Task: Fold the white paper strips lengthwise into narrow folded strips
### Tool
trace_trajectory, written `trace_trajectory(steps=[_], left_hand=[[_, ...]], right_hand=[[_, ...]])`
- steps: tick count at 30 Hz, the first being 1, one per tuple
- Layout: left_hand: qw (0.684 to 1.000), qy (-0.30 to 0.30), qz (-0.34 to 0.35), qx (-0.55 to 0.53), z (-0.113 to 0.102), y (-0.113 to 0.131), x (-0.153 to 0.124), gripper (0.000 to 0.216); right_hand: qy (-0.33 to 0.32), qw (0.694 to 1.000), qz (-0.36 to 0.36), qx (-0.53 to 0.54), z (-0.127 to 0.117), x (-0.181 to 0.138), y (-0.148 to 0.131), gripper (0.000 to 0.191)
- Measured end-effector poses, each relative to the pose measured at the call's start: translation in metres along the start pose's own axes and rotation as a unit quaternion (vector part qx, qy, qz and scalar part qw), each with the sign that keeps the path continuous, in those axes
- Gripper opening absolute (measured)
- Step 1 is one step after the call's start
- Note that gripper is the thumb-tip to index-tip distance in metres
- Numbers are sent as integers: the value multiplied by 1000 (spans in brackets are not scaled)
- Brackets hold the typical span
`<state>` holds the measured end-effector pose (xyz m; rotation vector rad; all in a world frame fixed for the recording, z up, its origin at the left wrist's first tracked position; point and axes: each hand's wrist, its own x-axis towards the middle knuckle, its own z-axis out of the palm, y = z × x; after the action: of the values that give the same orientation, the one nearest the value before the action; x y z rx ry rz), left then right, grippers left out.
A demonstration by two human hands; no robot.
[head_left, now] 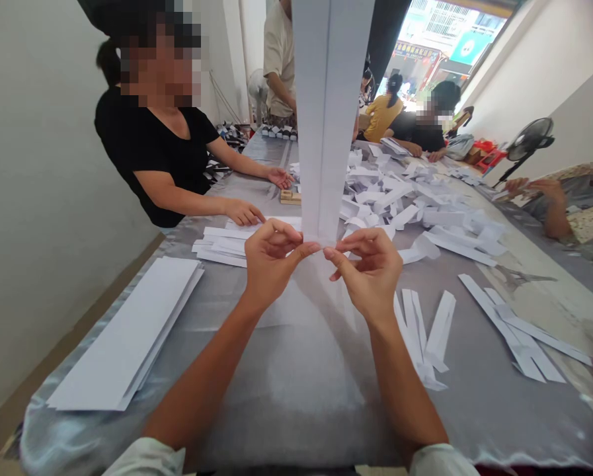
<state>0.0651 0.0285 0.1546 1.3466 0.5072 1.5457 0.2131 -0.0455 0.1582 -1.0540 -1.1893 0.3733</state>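
Observation:
A long white paper strip (328,112), creased down its middle, stands upright in front of me and runs out of the top of the view. My left hand (271,261) pinches its lower left corner between thumb and fingers. My right hand (368,268) pinches the lower right corner the same way. Both hands hover just above the grey table cloth (296,370).
A stack of flat white sheets (127,334) lies at the left. Folded paper pieces (428,334) lie to the right, and a big heap of them (415,205) fills the table's middle. A person in black (152,152) sits at the left with hands on the table. Other people and a fan (529,139) are further back.

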Motion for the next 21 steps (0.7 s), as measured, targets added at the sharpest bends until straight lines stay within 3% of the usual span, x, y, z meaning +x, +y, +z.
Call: trace_trajectory(steps=[9, 21], left_hand=[[1000, -8, -23, -2, -1, 3, -2, 49], [999, -16, -36, -3, -3, 3, -1, 51]], right_hand=[[-6, 1000, 24, 3, -3, 2, -3, 25], [-27, 998, 52, 28, -3, 2, -1, 34]])
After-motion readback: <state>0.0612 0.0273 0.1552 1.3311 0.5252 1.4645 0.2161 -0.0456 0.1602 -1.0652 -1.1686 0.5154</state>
